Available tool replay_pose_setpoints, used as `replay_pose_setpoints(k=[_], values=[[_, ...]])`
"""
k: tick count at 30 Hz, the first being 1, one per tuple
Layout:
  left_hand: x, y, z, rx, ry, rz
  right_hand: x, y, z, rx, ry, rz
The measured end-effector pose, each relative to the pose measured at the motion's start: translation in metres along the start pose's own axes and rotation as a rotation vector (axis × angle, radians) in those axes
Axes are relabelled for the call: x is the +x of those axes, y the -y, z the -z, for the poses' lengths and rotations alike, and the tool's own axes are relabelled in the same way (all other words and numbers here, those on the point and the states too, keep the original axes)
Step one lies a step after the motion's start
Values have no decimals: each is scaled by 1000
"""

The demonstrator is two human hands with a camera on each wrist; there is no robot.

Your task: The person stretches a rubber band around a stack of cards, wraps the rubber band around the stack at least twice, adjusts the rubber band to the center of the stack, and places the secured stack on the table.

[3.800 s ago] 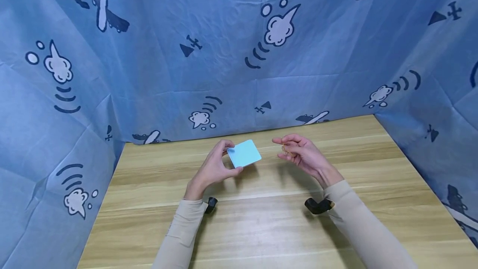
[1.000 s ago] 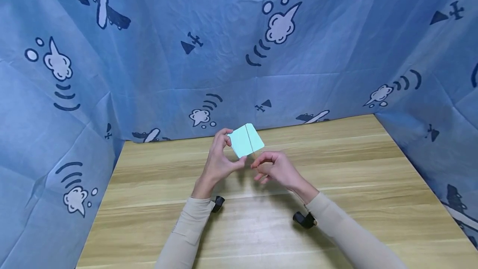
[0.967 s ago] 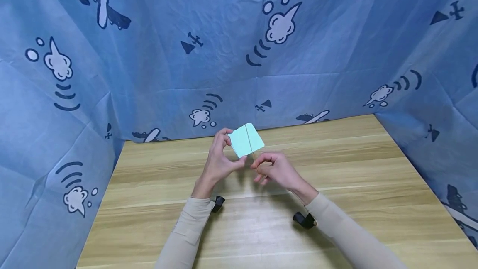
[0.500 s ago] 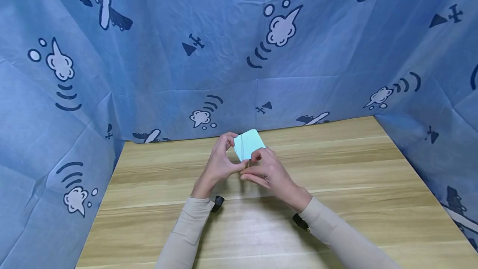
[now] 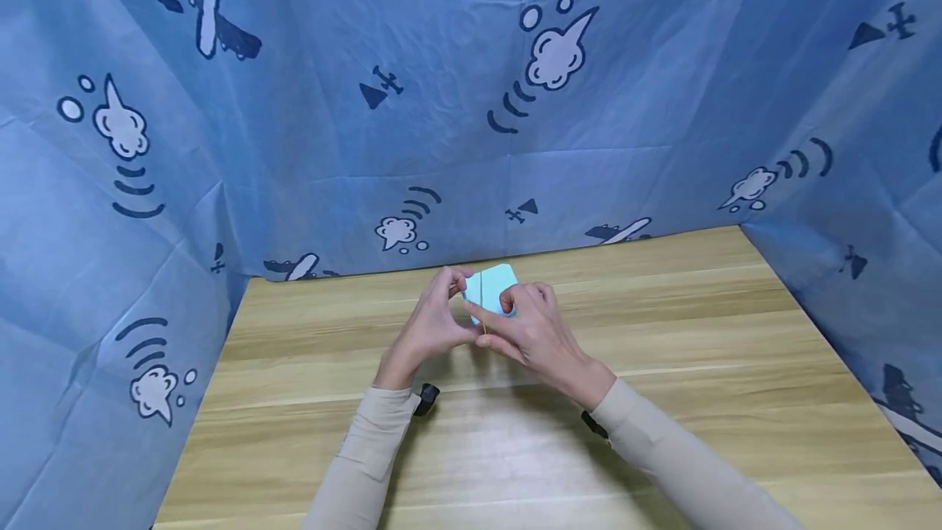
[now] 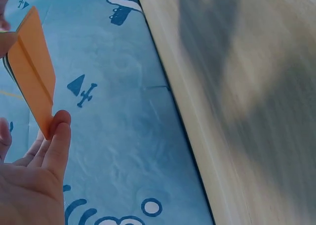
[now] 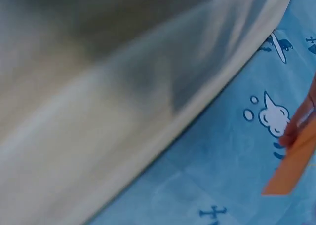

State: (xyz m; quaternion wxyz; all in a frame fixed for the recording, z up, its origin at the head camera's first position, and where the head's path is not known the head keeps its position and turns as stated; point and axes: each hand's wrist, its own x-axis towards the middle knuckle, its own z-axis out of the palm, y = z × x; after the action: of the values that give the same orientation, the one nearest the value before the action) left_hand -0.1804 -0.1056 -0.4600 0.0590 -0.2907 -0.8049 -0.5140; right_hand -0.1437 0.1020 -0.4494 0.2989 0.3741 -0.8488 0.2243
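A small stack of square cards [image 5: 502, 278] is held up off the table, pale blue on top. Its underside [image 6: 34, 62] shows orange in the left wrist view, and part of the orange cards [image 7: 291, 168] appears at the right edge of the right wrist view. My left hand [image 5: 429, 324] grips the stack by opposite edges between thumb and fingers. A thin rubber band [image 5: 482, 291] runs across the blue face near its left side. My right hand [image 5: 543, 340] pinches the band at the near edge, beside the left thumb, covering the stack's lower right corner.
The wooden table [image 5: 559, 464] spreads below both hands. A blue curtain [image 5: 441, 121] with printed planes and clouds stands behind it and at both sides. Black wrist cameras [image 5: 427, 399] hang under the sleeves.
The right hand came in from the right to the stack's near edge. The band, now across the blue face, has shifted leftward on it. The stack has lowered slightly over the last second.
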Motion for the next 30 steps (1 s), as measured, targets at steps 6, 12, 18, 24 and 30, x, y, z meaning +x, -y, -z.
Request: replay_pose_setpoints(k=[6,12,18,24,30], values=[[1,-2,-2,124,-26,-51,5,-2,5,-200,92,-269],[2,-5,-2,234,-106,-58,7,-2,9,-164,65,-351],[4,-5,2,255,-269,-55,6,3,15,113,91,-526],[3,-7,5,162,-305,-110,4,-2,17,567,144,-766],[0,-7,2,-38,-255,-135,6,-19,16,865,231,-995]])
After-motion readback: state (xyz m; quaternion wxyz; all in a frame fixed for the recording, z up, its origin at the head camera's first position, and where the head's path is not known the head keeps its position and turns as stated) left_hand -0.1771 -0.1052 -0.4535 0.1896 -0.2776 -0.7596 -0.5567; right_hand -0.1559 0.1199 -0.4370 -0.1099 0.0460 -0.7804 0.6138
